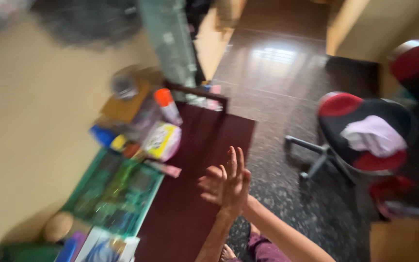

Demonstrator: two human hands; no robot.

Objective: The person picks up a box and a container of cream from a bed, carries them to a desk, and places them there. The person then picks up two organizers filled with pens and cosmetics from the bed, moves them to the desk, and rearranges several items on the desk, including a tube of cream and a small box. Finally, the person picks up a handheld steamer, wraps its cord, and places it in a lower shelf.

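Starting at the left, a green cutting mat [115, 191] lay along the wall side of the dark red worktop [204, 160], with a clutter of small things beyond it: a blue and yellow item [106, 137], a white and yellow packet [162, 140] and a bottle with an orange cap [167, 104]. The picture was blurred, so finer detail could not be told.

Right of that clutter, over the bare right edge of the worktop, the two hands were raised together. The left hand [214, 184] and the right hand [233, 182] met palm to palm, fingers straight and pointing up and away, holding nothing. The packet was the nearest thing, lying up and to the left of the hands, apart from them; the left hand was on its side.

Further right, on the dark polished floor [277, 97], stood a red and black chair [364, 131] with a pale cloth [374, 136] on its seat.
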